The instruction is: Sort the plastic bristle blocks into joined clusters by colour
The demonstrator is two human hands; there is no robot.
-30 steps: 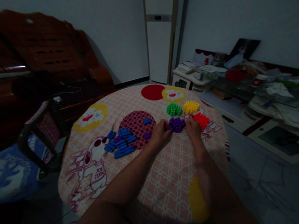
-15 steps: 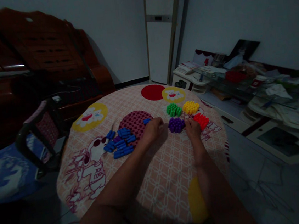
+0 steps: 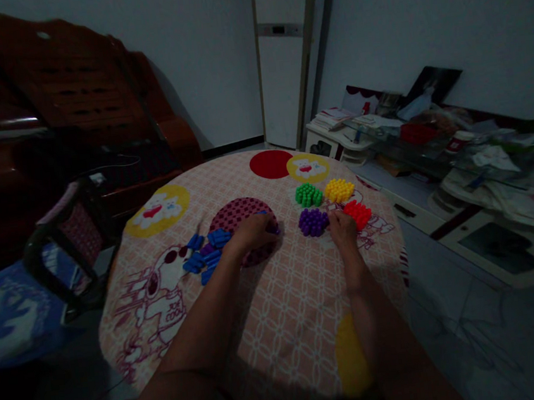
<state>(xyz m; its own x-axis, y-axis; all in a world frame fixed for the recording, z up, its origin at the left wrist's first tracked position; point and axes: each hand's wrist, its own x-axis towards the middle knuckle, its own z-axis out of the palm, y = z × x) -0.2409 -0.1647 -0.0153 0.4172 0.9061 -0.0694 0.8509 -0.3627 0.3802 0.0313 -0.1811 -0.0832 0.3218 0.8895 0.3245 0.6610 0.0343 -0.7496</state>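
My left hand is over the dark round patch on the tablecloth, fingers curled together. A small purple bit shows at its fingertips, too dim to name. Just behind it a blue piece peeks out. Several blue stick-like pieces lie left of this hand, partly covered by my forearm. My right hand is closed between a purple cluster of knobbed pieces and a red cluster; what its fingers pinch is hidden. Behind are a green cluster and a yellow cluster.
A patterned cloth covers the round table. A chair stands at its left, with a wooden sofa behind. On the right, a low cabinet carries papers, bags and a cup. A tall white unit stands at the back.
My left hand has moved left, from near the purple cluster to over the dark patch beside the blue pieces. My right hand stays by the purple and red clusters.
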